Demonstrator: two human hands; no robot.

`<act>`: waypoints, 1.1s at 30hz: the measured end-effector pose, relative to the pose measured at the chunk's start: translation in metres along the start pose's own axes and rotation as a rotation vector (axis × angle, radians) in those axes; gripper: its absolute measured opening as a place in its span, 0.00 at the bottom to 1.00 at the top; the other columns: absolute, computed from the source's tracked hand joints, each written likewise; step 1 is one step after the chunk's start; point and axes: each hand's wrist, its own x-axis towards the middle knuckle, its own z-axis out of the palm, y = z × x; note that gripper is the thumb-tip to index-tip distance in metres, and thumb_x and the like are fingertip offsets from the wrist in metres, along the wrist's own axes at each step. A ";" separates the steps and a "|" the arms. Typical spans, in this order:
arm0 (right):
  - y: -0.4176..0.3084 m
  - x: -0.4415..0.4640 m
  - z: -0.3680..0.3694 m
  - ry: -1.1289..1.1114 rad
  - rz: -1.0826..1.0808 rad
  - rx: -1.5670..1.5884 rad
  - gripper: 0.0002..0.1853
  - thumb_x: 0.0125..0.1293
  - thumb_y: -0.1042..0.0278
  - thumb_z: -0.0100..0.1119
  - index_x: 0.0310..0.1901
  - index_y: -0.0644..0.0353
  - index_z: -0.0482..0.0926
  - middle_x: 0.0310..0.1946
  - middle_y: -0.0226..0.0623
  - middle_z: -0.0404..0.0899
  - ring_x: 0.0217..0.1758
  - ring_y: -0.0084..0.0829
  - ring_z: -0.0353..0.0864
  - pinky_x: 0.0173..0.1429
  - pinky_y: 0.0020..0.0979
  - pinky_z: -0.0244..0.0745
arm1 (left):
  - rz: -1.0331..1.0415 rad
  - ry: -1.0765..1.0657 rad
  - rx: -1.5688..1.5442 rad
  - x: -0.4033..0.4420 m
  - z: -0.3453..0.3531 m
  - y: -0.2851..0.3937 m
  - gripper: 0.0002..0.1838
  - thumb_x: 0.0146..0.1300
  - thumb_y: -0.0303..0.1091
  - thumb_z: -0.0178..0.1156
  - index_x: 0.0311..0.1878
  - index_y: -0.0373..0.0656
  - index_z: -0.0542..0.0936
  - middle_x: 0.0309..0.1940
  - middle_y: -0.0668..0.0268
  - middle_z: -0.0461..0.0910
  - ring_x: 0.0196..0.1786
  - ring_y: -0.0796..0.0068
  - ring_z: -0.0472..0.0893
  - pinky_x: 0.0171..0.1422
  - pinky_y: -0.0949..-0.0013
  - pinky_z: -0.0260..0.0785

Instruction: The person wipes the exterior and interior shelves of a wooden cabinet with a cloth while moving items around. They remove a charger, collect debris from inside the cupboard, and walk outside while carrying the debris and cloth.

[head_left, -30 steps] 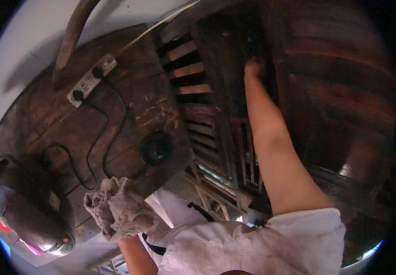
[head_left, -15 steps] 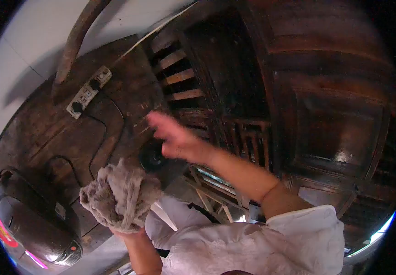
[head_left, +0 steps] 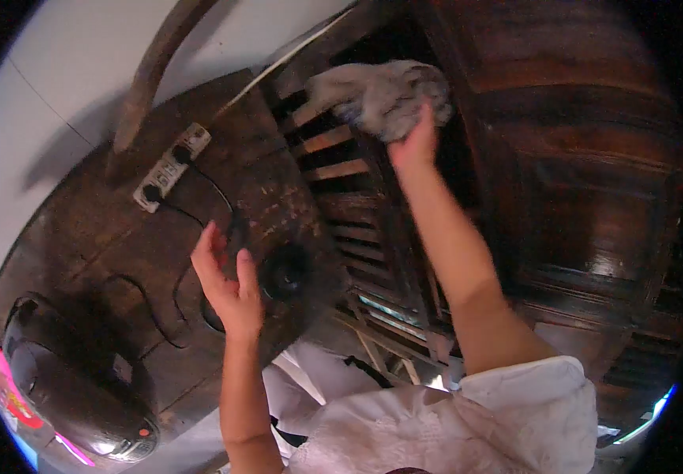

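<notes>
My right hand (head_left: 418,146) is closed on a crumpled grey-beige cloth (head_left: 389,95), held up at the dark wooden slatted panel. Part of the cloth hangs out to the left of my fingers, over the upper slats (head_left: 326,142). My left hand (head_left: 229,284) holds nothing and its fingers are apart. It hovers over the dark wooden tabletop (head_left: 97,237), beside a black round object (head_left: 286,271) whose kind I cannot make out. Black cords (head_left: 219,193) run behind my left fingertips.
A white power strip (head_left: 172,167) with two black plugs lies on the tabletop. At the lower left rests a dark, shiny rounded appliance (head_left: 73,387). A curved wooden piece (head_left: 152,79) stands near the white wall. Panelled dark wood (head_left: 586,213) fills the right side.
The cloth has passed from my left hand to my right and moved up and right to the slatted panel. My left hand has opened and moved up over the tabletop.
</notes>
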 end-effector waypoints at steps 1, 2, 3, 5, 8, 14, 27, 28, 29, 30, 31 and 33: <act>-0.010 0.016 -0.004 0.155 -0.119 -0.047 0.29 0.64 0.51 0.46 0.62 0.57 0.57 0.62 0.38 0.59 0.63 0.37 0.60 0.65 0.40 0.56 | -0.038 0.033 0.034 -0.005 -0.003 -0.023 0.23 0.54 0.25 0.54 0.55 0.39 0.67 0.51 0.58 0.68 0.51 0.63 0.71 0.56 0.67 0.62; -0.014 0.051 -0.027 0.321 -0.134 -0.136 0.28 0.64 0.51 0.47 0.61 0.59 0.60 0.62 0.37 0.59 0.62 0.36 0.61 0.64 0.38 0.57 | -0.024 0.041 0.066 -0.012 -0.007 -0.047 0.20 0.54 0.24 0.53 0.53 0.38 0.69 0.50 0.58 0.68 0.51 0.64 0.71 0.55 0.67 0.62; -0.014 0.106 -0.077 0.575 -0.287 -0.313 0.28 0.62 0.51 0.49 0.59 0.59 0.63 0.61 0.37 0.61 0.60 0.36 0.64 0.61 0.38 0.60 | -0.006 0.050 0.096 -0.019 -0.011 -0.067 0.18 0.55 0.23 0.52 0.51 0.37 0.70 0.49 0.58 0.69 0.50 0.64 0.71 0.54 0.68 0.63; -0.022 0.143 -0.124 0.836 -0.381 -0.610 0.28 0.62 0.51 0.49 0.59 0.59 0.64 0.61 0.37 0.61 0.60 0.36 0.64 0.61 0.38 0.60 | -0.005 0.045 0.208 -0.031 -0.029 -0.093 0.17 0.55 0.22 0.52 0.49 0.37 0.72 0.47 0.58 0.70 0.49 0.65 0.71 0.53 0.69 0.64; -0.024 0.169 -0.162 0.922 -0.411 -0.938 0.27 0.62 0.52 0.49 0.59 0.59 0.64 0.61 0.37 0.61 0.60 0.36 0.64 0.61 0.38 0.60 | -0.084 0.087 0.209 -0.046 -0.047 -0.125 0.17 0.54 0.22 0.52 0.49 0.36 0.72 0.46 0.58 0.70 0.48 0.64 0.71 0.51 0.68 0.65; -0.029 0.224 -0.166 0.730 -0.509 -1.253 0.27 0.62 0.53 0.49 0.59 0.59 0.64 0.61 0.37 0.62 0.60 0.36 0.64 0.61 0.38 0.60 | -0.155 0.061 0.498 -0.045 -0.068 -0.146 0.17 0.54 0.24 0.54 0.49 0.36 0.71 0.46 0.57 0.69 0.49 0.61 0.70 0.51 0.64 0.64; -0.011 0.299 -0.072 0.150 -0.631 -1.514 0.26 0.61 0.55 0.49 0.58 0.59 0.65 0.60 0.38 0.63 0.59 0.37 0.65 0.61 0.38 0.60 | -0.066 -0.025 1.021 -0.023 -0.039 -0.158 0.25 0.45 0.30 0.65 0.48 0.39 0.70 0.44 0.51 0.68 0.49 0.49 0.68 0.54 0.57 0.59; -0.012 0.298 -0.074 0.163 -0.623 -1.516 0.26 0.61 0.55 0.49 0.58 0.59 0.65 0.60 0.38 0.63 0.59 0.37 0.65 0.61 0.38 0.60 | -0.068 -0.018 1.017 -0.022 -0.037 -0.158 0.25 0.45 0.30 0.65 0.48 0.39 0.70 0.44 0.51 0.68 0.49 0.49 0.68 0.54 0.57 0.59; -0.016 0.295 -0.081 0.197 -0.617 -1.509 0.25 0.61 0.55 0.49 0.58 0.59 0.65 0.59 0.38 0.63 0.59 0.37 0.65 0.61 0.38 0.60 | -0.080 0.008 1.049 -0.023 -0.036 -0.158 0.26 0.43 0.30 0.65 0.48 0.39 0.70 0.44 0.51 0.68 0.49 0.49 0.68 0.54 0.56 0.59; -0.020 0.293 -0.090 0.232 -0.603 -1.504 0.25 0.61 0.55 0.49 0.57 0.59 0.65 0.59 0.38 0.63 0.59 0.37 0.65 0.61 0.38 0.60 | -0.093 0.035 1.082 -0.023 -0.036 -0.159 0.27 0.42 0.29 0.66 0.48 0.39 0.70 0.44 0.50 0.68 0.49 0.49 0.68 0.54 0.55 0.59; -0.024 0.292 -0.099 0.280 -0.599 -1.498 0.25 0.61 0.55 0.49 0.57 0.59 0.65 0.59 0.38 0.63 0.59 0.37 0.65 0.61 0.37 0.60 | -0.094 0.046 1.076 -0.020 -0.036 -0.157 0.27 0.42 0.29 0.66 0.48 0.39 0.70 0.44 0.50 0.68 0.49 0.49 0.68 0.54 0.55 0.59; -0.032 0.288 -0.117 0.354 -0.577 -1.488 0.25 0.60 0.56 0.49 0.57 0.59 0.66 0.59 0.38 0.63 0.59 0.37 0.65 0.61 0.37 0.60 | -0.128 0.012 1.069 -0.014 -0.034 -0.154 0.28 0.39 0.29 0.66 0.48 0.39 0.69 0.44 0.50 0.68 0.49 0.48 0.68 0.54 0.55 0.60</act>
